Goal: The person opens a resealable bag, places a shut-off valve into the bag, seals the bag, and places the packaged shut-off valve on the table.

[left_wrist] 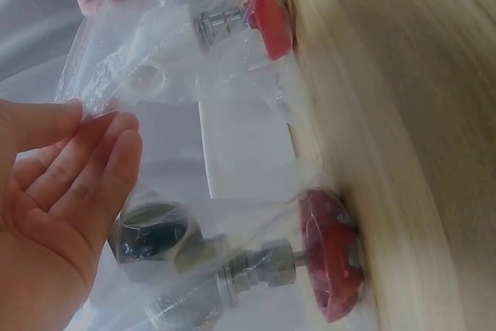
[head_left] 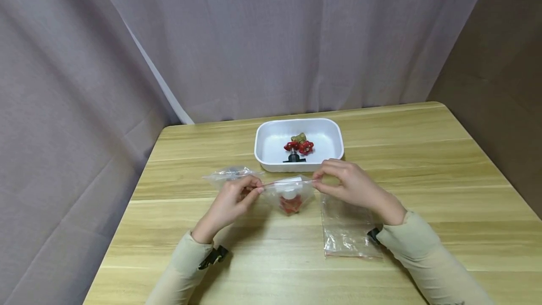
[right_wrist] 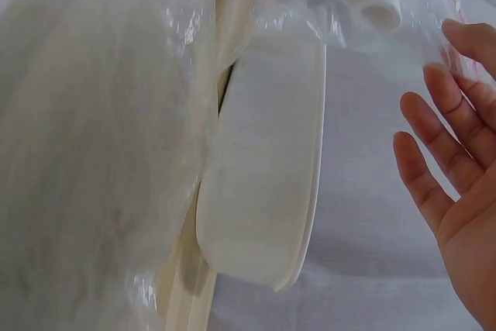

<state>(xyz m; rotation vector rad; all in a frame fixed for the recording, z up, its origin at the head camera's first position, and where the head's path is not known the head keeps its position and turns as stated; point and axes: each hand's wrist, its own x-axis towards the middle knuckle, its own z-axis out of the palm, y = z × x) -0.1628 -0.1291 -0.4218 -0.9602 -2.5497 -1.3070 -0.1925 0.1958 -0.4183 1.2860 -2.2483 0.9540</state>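
Note:
A clear zip bag (head_left: 276, 192) hangs upright between both hands in the head view. Inside it is a white valve with a red handwheel (head_left: 290, 204), wheel downward. My left hand (head_left: 234, 204) pinches the bag's left top corner between thumb and fingertips. At the opposite corner my right hand (head_left: 353, 184) pinches the same top edge. In the left wrist view the valve's white body (left_wrist: 167, 40) and metal stem show through the plastic. Beside it, near the left hand, a second clear bag holds a metal valve with a dark red handwheel (left_wrist: 329, 257).
Behind the hands stands a white tray (head_left: 264, 161) holding several valves (head_left: 298, 146), some with red handwheels. A flat clear bag (head_left: 349, 234) lies on the wooden table (head_left: 271, 267) under the right forearm. Another filled bag (head_left: 230, 173) lies left of the tray. Curtains hang behind.

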